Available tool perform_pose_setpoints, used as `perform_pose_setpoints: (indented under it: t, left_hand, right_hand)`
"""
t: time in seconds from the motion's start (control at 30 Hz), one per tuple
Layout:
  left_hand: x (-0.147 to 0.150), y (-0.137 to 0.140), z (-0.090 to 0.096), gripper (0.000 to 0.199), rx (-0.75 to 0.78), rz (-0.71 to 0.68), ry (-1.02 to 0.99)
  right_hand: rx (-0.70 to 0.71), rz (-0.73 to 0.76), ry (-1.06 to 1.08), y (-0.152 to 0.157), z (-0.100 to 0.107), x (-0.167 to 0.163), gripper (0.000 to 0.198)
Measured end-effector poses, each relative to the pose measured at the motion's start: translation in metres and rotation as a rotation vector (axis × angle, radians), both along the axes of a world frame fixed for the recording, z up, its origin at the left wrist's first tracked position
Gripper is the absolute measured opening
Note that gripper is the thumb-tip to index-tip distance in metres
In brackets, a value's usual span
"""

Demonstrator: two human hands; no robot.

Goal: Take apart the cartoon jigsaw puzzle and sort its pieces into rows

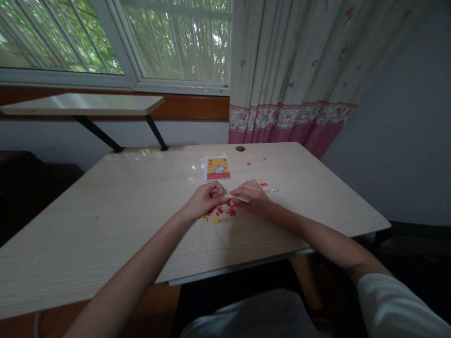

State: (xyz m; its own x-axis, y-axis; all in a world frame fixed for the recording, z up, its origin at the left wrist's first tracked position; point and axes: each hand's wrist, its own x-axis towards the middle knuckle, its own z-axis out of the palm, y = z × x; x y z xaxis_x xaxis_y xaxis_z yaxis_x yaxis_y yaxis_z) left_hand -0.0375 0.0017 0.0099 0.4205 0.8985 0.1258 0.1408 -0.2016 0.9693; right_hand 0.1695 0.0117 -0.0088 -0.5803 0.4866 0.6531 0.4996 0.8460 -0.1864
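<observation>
My left hand (206, 199) is closed, its fingers curled and its thumb reaching toward the other hand. Close beside it, my right hand (256, 196) has its fingers bent in a pinch. A small yellowish jigsaw puzzle piece (229, 196) shows between the fingertips of both hands; its outline is partly hidden. Just below lies a heap of red, yellow and white jigsaw puzzle pieces (215, 218). Beyond the hands, a picture card (217, 168) with a white cartoon animal on yellow and red lies flat.
More pieces lie to the right: a red piece (263, 184), a white piece (275, 190) and a yellow row (254, 159) farther back. A raised shelf (88, 104) stands at the table's (116, 206) back left. A round hole (240, 149) sits near the back edge, before a curtain (275, 70).
</observation>
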Motion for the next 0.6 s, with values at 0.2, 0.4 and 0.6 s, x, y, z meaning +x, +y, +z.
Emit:
perform_pose_setpoints:
  t: [0.2, 0.4, 0.6]
  left_hand:
    - [0.000, -0.003, 0.001, 0.029, 0.050, -0.046, 0.089]
    - [-0.050, 0.009, 0.016, 0.019, 0.290, 0.081, 0.574]
    - [-0.096, 0.025, 0.013, 0.024, 0.295, 0.072, 0.860]
  right_hand:
    - [0.031, -0.008, -0.004, 0.000, -0.001, -0.001, 0.024]
    - [0.119, -0.112, 0.063, 0.008, 0.010, 0.016, 0.021]
    - [0.093, -0.241, 0.105, 0.019, 0.020, 0.038, 0.023]
